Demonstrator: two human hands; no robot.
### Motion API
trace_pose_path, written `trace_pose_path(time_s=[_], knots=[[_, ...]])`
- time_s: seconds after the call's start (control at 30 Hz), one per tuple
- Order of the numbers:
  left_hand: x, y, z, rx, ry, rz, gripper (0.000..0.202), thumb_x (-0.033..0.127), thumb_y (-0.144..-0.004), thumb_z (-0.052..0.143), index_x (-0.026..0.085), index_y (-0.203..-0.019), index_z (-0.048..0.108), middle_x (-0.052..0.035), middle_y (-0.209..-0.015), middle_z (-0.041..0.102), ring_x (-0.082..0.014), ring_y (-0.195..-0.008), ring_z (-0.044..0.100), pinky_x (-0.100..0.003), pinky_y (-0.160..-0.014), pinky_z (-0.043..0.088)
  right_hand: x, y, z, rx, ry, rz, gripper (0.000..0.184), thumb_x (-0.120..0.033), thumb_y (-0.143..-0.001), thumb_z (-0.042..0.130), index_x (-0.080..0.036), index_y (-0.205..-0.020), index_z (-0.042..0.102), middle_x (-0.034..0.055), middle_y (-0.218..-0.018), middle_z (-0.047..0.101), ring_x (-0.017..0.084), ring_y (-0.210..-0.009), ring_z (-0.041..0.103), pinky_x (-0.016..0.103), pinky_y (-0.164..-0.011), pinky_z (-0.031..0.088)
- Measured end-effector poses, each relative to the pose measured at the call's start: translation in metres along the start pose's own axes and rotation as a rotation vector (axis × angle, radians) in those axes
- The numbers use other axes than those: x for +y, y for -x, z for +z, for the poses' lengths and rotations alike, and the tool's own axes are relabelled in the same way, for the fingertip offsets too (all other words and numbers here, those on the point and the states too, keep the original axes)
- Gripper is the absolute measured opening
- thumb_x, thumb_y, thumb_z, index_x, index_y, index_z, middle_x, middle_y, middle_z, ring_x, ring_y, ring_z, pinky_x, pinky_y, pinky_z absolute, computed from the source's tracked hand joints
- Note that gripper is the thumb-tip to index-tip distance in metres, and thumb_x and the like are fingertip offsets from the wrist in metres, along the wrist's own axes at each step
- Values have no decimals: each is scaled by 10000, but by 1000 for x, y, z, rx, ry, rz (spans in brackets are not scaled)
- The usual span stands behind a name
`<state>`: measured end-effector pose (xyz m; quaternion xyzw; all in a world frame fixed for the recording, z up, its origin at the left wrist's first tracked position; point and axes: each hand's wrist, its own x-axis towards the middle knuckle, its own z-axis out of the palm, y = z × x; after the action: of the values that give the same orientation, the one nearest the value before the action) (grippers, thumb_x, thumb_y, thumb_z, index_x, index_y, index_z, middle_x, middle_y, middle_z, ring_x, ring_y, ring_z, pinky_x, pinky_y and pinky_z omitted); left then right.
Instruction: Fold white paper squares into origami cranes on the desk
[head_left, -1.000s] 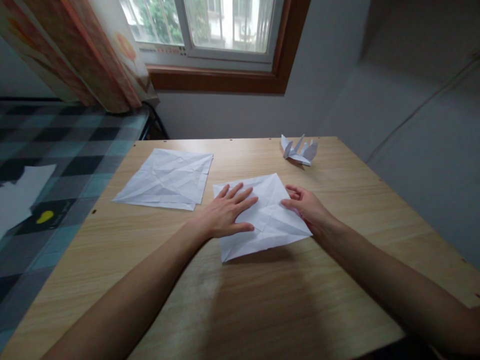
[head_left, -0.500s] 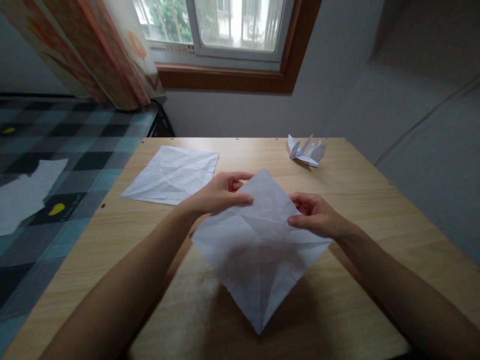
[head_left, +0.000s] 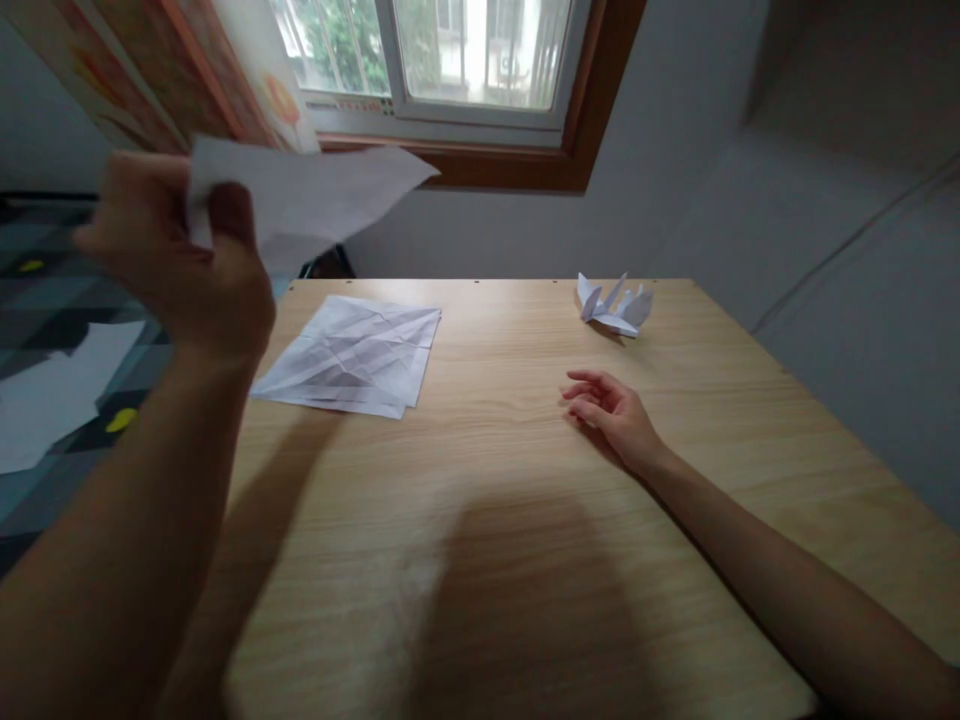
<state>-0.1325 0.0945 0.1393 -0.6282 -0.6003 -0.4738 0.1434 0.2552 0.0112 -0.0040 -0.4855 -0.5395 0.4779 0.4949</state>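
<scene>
Over the table (head_left: 487,440), far L side, L hand (head_left: 187,250) now grips white sheet (head_left: 300,195) betw. thumb & fingers, lifted up; R hand (head_left: 615,415) has let go, empty, fingers loosely curled. Two-handed work on it seems paused.

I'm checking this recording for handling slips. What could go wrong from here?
The left hand holds a white sheet near one end, so the unsupported opposite end might bend or crease. The stacked sheets on the table have uneven edges showing, so a brush could shift them.
</scene>
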Motion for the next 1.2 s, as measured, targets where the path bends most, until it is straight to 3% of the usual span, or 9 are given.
trace_pose_path(time_s=[0.13, 0.2, 0.33, 0.5, 0.6, 0.7, 0.83, 0.97, 1.2], knots=[[-18, 40, 21, -434, 54, 214, 331, 433, -939, 461, 174, -1065, 624, -52, -1222, 698, -188, -1222, 606, -370, -1090, 420, 1, 1, 2, -3, 7, -24, 395, -352, -744, 758, -219, -1093, 628, 23, -915, 662, 123, -703, 588, 278, -627, 505], [-28, 62, 35, -702, 73, 214, 323, 457, -884, 468, 211, -965, 661, -67, -1189, 725, -218, -1199, 634, -373, -1052, 462, 2, 2, 3, -3, 16, -41, 415, -340, -743, 756, -218, -1115, 616, 20, -919, 652, 117, -693, 576, 273, -617, 497], [-33, 83, 45, -994, 45, 167, 417, 527, -823, 476, 202, -951, 703, -118, -1195, 728, -286, -1113, 671, -414, -964, 503, 8, 3, 5, -28, 64, -73, 425, -348, -760, 736, -216, -1142, 605, 27, -949, 638, 111, -681, 561, 261, -585, 476], [-10, 69, 40, -1042, -127, 138, 647, 661, -869, 319, 201, -1059, 732, -104, -1035, 756, -301, -1004, 684, -433, -928, 495, 12, 3, 4, -43, 93, -96, 413, -348, -788, 708, -218, -1164, 600, 31, -971, 632, 116, -695, 557, 271, -610, 481], [-4, 67, 51, -877, -180, 205, 724, 662, -904, 281, 169, -1317, 615, -126, -1411, 597, -305, -1309, 532, -450, -1094, 390, 12, 2, 5, -15, 127, -113, 395, -352, -798, 693, -222, -1159, 600, 37, -984, 631, 125, -713, 555, 275, -617, 492], [-10, 76, 70, -926, -296, 233, 739, 661, -922, 304, 229, -1512, 410, -96, -1641, 285, -362, -1513, 221, -583, -1185, 194, 12, -1, 3, 44, 240, -143, 371, -350, -816, 655, -213, -1156, 598, 66, -1026, 637, 151, -763, 580, 303, -649, 529], [-21, 88, 85, -1084, -378, 171, 769, 691, -928, 271, 278, -1577, 260, -92, -1679, 139, -401, -1536, 95, -678, -1167, 93, 14, -15, -14, 144, 634, -323, 367, -324, -842, 599, -191, -1184, 611, 157, -1284, 558, 279, -1073, 602, 475, -856, 561], [-26, 88, 86, -1096, -381, 124, 826, 728, -909, 274, 266, -1591, 202, -118, -1684, 81, -397, -1540, 65, -673, -1171, 94, 15, -39, -43, 278, 1136, -449, 406, -294, -869, 572, -163, -1248, 633, 199, -1486, 401, 400, -1359, 409, 637, -1069, 403], [-36, 82, 89, -1069, -370, 101, 813, 722, -920, 262, 247, -1579, 251, -143, -1675, 130, -412, -1533, 103, -698, -1158, 111, 19, -81, -74, 170, 1482, -346, 452, -272, -924, 472, -129, -1333, 598, 193, -1529, 450, 419, -1423, 335, 664, -1101, 278]])
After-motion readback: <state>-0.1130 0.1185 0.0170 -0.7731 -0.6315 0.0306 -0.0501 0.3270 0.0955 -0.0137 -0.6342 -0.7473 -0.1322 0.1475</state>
